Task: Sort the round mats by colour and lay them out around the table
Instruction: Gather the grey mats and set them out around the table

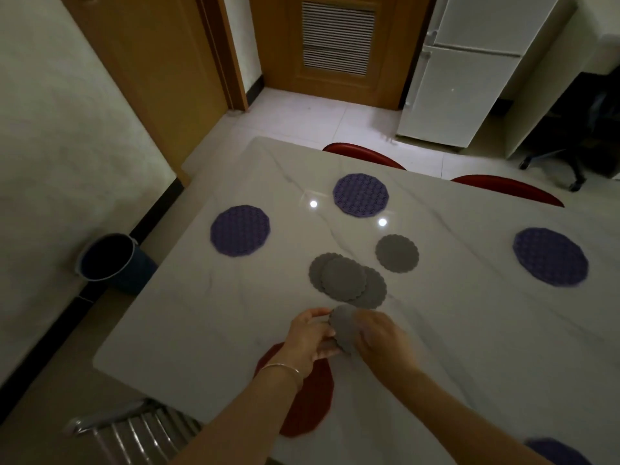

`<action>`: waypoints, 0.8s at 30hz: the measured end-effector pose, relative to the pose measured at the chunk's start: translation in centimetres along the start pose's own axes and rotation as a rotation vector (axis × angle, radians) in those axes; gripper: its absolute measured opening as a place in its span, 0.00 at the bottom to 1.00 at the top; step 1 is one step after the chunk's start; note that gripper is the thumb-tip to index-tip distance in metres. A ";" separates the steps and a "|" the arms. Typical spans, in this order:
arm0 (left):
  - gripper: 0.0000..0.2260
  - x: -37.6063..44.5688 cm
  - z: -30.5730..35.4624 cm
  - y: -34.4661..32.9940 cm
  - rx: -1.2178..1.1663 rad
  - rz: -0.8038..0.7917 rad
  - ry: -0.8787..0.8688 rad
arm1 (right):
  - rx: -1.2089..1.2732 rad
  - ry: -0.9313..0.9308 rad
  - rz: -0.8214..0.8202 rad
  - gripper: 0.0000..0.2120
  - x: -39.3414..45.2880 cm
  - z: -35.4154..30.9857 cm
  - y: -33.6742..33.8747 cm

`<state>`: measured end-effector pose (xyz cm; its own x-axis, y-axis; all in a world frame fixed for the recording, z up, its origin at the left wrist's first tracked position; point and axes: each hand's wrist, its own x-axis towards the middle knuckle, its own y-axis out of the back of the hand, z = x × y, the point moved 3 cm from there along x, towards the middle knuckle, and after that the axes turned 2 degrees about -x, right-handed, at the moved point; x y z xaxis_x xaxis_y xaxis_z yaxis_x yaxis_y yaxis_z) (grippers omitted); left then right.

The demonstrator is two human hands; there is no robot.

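Fingers of both hands close on one small grey mat (343,327), raised on edge just above the marble table (188,317): the left hand (310,337) pinches its near-left rim, the right hand (382,338) covers its right side, so part of the scalloped edge is hidden. Whether a second mat sits behind it cannot be told. A thin bracelet (283,370) circles the left wrist. Under the left forearm lies a red mat (312,397), largely covered by the arm. Just beyond the hands rests a grey stack (347,280) of three overlapping mats, fanned apart, and a single grey mat (397,253) lies alone to its right. Four purple mats show: a left purple mat (240,230), a far purple mat (361,195), a right purple mat (550,256), and a purple sliver (557,453) cut off at the bottom edge. Two red chair backs (364,155) peek over the far table edge. A dark bucket (109,256) stands on the floor at the left, and a metal rack (134,434) is only partly visible below the table corner.
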<state>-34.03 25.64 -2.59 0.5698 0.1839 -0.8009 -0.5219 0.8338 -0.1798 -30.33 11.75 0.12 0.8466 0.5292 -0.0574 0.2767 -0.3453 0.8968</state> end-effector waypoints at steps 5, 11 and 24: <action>0.15 -0.1 0.9 1.9 0.002 0.035 -0.034 | -0.054 -0.157 -0.053 0.21 7.0 0.3 0.0; 0.15 0.2 3.0 6.8 -0.104 0.128 -0.072 | -0.206 -0.078 -0.207 0.22 11.0 -0.5 -2.2; 0.13 0.2 3.9 9.2 -0.256 0.204 -0.103 | -0.136 0.003 0.090 0.09 10.2 -4.2 -0.7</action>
<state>-36.26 35.39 -2.22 0.4921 0.3960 -0.7753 -0.7664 0.6195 -0.1700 -23.79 20.63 0.70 0.8640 0.5028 0.0271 0.1353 -0.2835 0.9494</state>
